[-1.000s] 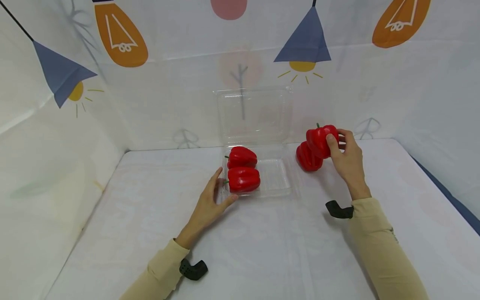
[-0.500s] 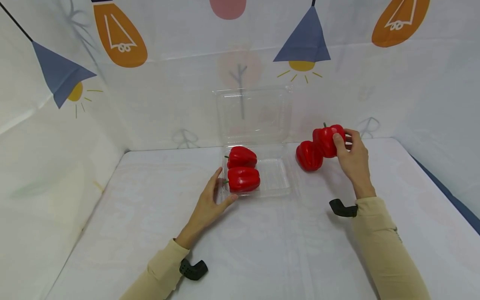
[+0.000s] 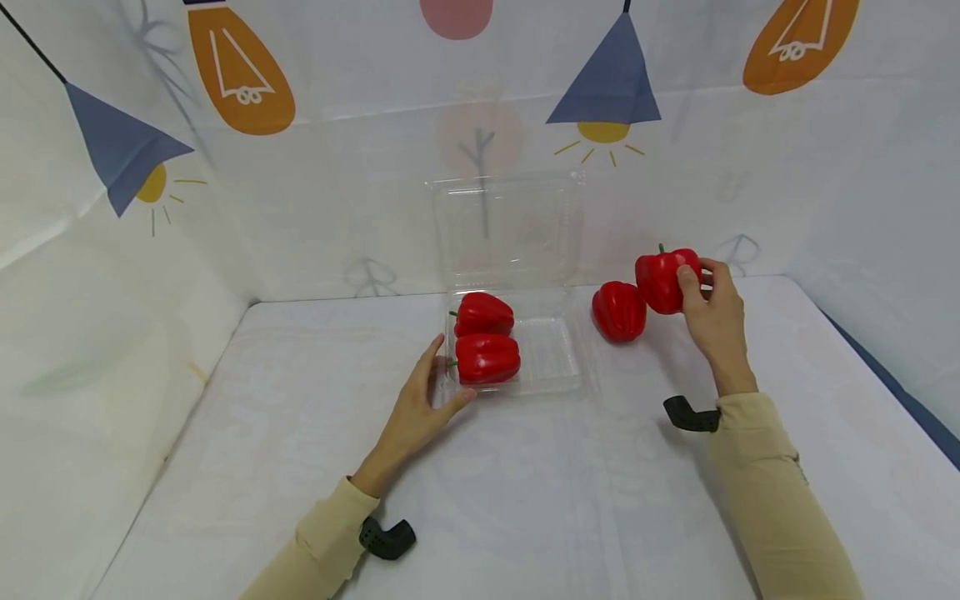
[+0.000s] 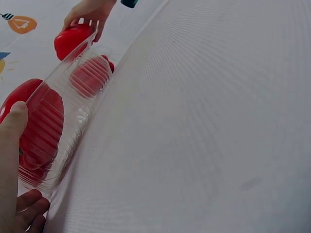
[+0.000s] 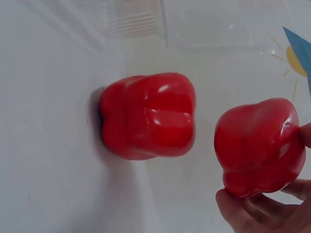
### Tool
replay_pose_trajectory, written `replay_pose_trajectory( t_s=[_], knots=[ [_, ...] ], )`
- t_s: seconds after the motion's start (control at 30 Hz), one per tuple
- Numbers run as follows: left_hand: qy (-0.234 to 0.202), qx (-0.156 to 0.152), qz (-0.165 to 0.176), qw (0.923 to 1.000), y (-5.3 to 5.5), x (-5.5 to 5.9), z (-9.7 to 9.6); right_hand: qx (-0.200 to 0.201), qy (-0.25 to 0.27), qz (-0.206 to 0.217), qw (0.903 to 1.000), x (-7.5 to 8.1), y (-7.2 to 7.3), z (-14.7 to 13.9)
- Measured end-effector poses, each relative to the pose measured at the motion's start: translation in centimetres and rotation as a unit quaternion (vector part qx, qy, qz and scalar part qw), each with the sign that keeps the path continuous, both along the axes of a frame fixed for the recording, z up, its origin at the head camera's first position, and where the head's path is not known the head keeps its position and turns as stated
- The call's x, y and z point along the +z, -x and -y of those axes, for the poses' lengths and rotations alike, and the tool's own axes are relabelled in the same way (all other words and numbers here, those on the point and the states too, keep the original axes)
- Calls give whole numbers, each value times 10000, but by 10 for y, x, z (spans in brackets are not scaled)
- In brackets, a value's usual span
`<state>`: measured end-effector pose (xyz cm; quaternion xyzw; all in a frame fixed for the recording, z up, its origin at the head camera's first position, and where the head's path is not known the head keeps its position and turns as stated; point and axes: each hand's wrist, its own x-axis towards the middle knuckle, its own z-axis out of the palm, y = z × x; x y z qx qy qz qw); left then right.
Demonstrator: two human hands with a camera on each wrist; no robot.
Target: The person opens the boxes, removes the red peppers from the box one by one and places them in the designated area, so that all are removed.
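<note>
Two red bell peppers (image 3: 487, 358) lie on their sides in the left half of a clear plastic clamshell container (image 3: 551, 354). My left hand (image 3: 420, 408) rests at the container's front left corner, thumb along the front wall (image 4: 68, 131) and fingers spread by the left side. At the right my right hand (image 3: 712, 312) holds another red bell pepper (image 3: 660, 282), its green stem up, raised over the table. Just left of it a red bell pepper (image 5: 148, 116) sits on the table; a gap shows between the two in the right wrist view.
The container's clear lid (image 3: 510, 229) stands raised at the back against a printed white cloth wall (image 3: 337, 200). A white cloth covers the table (image 3: 525, 500). Black curved pieces (image 3: 386, 539) are worn at both wrists.
My right hand has moved to the right with its bell pepper, away from the one on the table. My left hand and the container have stayed put.
</note>
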<state>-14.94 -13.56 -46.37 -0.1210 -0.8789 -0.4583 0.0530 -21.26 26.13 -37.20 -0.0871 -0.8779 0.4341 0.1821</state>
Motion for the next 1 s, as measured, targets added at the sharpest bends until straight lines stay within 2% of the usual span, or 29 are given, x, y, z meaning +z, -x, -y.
replay_pose_trajectory(
  t_s=[0.47, 1.0],
  knots=[
    [-21, -8, 37, 10000, -1, 2, 0, -105, 84, 383, 9992, -6, 3, -13],
    [28, 15, 125, 9999, -1, 2, 0, 42, 106, 964, 9953, -21, 8, -25]
  ],
)
